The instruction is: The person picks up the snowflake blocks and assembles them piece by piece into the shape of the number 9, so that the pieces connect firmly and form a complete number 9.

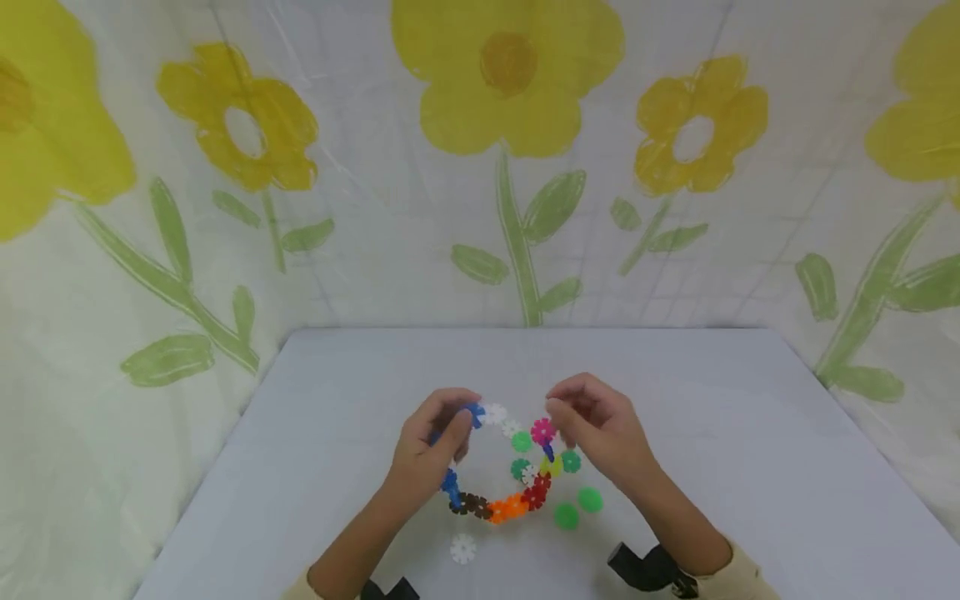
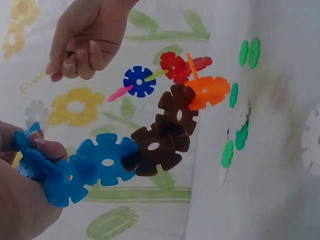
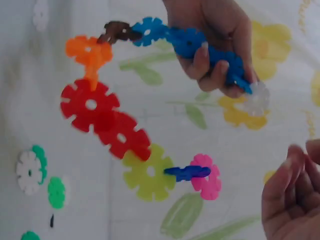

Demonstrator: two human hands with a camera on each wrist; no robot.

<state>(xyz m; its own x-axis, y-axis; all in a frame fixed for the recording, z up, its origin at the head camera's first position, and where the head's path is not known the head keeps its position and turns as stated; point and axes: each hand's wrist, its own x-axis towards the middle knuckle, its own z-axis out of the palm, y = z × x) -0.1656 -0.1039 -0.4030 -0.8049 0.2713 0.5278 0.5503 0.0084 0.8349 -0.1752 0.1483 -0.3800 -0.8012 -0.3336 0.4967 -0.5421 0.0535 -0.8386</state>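
Observation:
A curved chain of notched plastic snowflake discs hangs from my left hand (image 1: 429,450), whose fingers and thumb grip its blue discs (image 2: 107,159). From there it runs through brown discs (image 2: 155,146), orange discs (image 3: 89,49) and red discs (image 3: 90,105) to a yellow-green disc (image 3: 149,172), a dark blue disc (image 3: 187,173) and a pink disc (image 3: 206,177) at one end. A whitish disc (image 3: 257,99) is at the other end, by the left fingertips. My right hand (image 1: 606,427) is raised beside the pink end, fingers loosely curled, nothing visible in them.
Loose discs lie on the white table (image 1: 337,400) beneath and around the chain: green discs (image 1: 590,499) toward the right, and a white disc (image 1: 462,548) nearer the front. A sheet painted with yellow flowers (image 1: 508,62) hangs behind the table.

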